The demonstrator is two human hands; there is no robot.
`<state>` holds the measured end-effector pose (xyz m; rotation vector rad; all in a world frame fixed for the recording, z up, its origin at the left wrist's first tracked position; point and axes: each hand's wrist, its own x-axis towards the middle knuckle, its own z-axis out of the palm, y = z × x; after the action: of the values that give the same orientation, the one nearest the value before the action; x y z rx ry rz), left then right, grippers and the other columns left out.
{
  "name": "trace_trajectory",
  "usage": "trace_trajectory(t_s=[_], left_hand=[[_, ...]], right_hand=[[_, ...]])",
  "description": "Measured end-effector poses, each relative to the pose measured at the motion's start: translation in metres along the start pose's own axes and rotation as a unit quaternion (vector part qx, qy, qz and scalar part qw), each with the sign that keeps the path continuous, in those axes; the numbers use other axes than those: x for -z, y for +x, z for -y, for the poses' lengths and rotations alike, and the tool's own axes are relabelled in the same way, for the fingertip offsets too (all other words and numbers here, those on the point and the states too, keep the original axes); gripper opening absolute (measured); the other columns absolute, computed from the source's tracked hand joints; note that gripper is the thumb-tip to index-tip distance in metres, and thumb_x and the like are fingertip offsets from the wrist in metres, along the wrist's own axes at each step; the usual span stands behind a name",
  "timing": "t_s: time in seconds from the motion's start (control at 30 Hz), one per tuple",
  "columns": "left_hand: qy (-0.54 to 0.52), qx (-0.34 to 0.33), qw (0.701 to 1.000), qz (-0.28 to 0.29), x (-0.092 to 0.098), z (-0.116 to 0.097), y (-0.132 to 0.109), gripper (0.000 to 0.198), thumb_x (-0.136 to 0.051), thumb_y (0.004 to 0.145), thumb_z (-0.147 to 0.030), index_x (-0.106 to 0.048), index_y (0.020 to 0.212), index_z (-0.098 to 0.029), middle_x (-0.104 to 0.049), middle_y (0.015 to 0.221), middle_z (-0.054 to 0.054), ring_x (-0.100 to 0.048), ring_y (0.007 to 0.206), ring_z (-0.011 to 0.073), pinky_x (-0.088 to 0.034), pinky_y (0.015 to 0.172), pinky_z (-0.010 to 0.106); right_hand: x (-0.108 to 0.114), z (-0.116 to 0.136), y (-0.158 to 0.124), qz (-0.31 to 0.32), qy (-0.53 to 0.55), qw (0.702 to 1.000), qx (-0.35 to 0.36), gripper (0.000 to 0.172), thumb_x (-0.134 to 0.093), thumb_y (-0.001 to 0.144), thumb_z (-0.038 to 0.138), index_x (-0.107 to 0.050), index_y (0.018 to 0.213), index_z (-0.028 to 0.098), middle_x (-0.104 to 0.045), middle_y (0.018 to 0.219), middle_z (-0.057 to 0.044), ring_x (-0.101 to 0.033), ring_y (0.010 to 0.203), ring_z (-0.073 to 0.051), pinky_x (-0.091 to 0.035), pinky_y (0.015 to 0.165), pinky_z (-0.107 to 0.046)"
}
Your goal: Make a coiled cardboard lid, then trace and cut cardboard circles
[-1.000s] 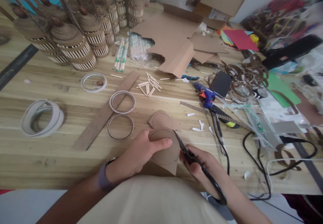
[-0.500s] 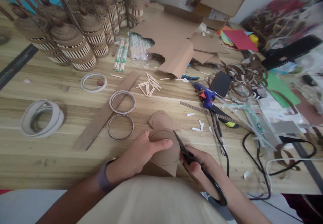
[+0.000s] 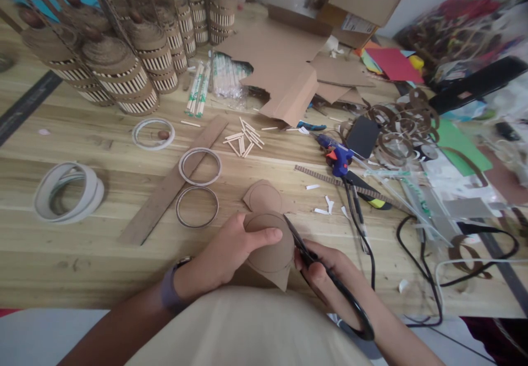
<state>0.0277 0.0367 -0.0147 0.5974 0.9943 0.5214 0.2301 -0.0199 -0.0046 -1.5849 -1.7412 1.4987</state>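
My left hand (image 3: pixel 231 248) grips a brown piece of cardboard (image 3: pixel 268 253) with a circle drawn on it, thumb flat on top and fingers hidden beneath. Black-handled scissors (image 3: pixel 305 250) are in my right hand (image 3: pixel 330 270), their blades at the right edge of the circle. A pointed corner of the cardboard hangs below the circle. Just beyond lies a second cardboard scrap (image 3: pixel 265 195) that also bears a drawn circle. Two thin rings, an upper ring (image 3: pixel 200 166) and a lower ring (image 3: pixel 197 206), rest left of it, the upper one overlapping a flat cardboard strip (image 3: pixel 165 195).
Several matchstick-like sticks (image 3: pixel 245 138) lie mid-table. To the right are a blue glue gun (image 3: pixel 339 157), its black cable (image 3: pixel 371 245) and curled cardboard strips (image 3: pixel 396 129). Lantern-like cardboard models (image 3: pixel 119 75) stand at back left. Wide rings (image 3: pixel 66 193) sit at the left.
The scissor handles have opened slightly and shifted a little to the right. The cardboard's lower corner has tilted slightly; my left hand stays nearly still.
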Motion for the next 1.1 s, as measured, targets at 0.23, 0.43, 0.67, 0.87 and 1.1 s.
trace_trajectory(t_s=[0.23,0.43,0.67,0.87,1.1], left_hand=[[0.002,0.003,1.0,-0.001,0.0002,0.0022,0.0,0.027,-0.083,0.068,-0.036,-0.074,0.086,-0.019,-0.079,0.085,0.003,-0.071,0.085,0.0237,-0.053,0.073,0.03],[0.011,0.009,1.0,-0.007,0.0006,0.0019,-0.0001,0.028,-0.084,0.067,-0.035,-0.074,0.088,-0.019,-0.079,0.087,0.002,-0.071,0.086,0.0236,-0.052,0.074,0.03],[0.028,-0.006,0.999,0.013,0.0024,0.0023,-0.0009,0.024,-0.082,0.07,-0.036,-0.074,0.087,-0.02,-0.078,0.088,0.003,-0.07,0.088,0.0242,-0.052,0.074,0.03],[0.034,-0.003,0.999,-0.002,0.0012,0.0023,-0.0007,0.026,-0.082,0.068,-0.035,-0.074,0.087,-0.019,-0.078,0.087,0.005,-0.069,0.086,0.0251,-0.05,0.074,0.031],[0.031,0.002,0.999,-0.005,0.0017,0.0041,-0.0002,0.03,-0.084,0.067,-0.038,-0.073,0.089,-0.021,-0.078,0.09,0.002,-0.069,0.091,0.0248,-0.05,0.077,0.03]], right_hand=[[-0.0018,-0.0017,-0.0029,0.002,0.029,1.0,-0.002,0.065,-0.029,0.088,0.083,-0.046,0.075,0.021,-0.032,0.053,0.007,-0.028,0.048,-0.011,-0.023,0.046,-0.026],[-0.0012,-0.0005,-0.0047,-0.012,0.008,1.0,0.006,0.065,-0.03,0.087,0.082,-0.046,0.072,0.021,-0.033,0.055,0.006,-0.03,0.051,-0.011,-0.026,0.048,-0.026],[0.0011,0.0016,-0.0043,-0.015,-0.028,0.999,0.003,0.066,-0.027,0.088,0.083,-0.045,0.07,0.022,-0.032,0.056,0.006,-0.029,0.051,-0.012,-0.027,0.049,-0.026],[0.0025,0.0013,-0.0058,-0.011,-0.032,0.999,0.009,0.064,-0.028,0.089,0.081,-0.045,0.07,0.021,-0.035,0.059,0.005,-0.03,0.052,-0.012,-0.028,0.05,-0.025],[0.0038,0.0005,-0.007,-0.002,-0.013,1.0,0.006,0.063,-0.032,0.089,0.079,-0.045,0.071,0.021,-0.035,0.061,0.005,-0.03,0.054,-0.012,-0.026,0.051,-0.025]])
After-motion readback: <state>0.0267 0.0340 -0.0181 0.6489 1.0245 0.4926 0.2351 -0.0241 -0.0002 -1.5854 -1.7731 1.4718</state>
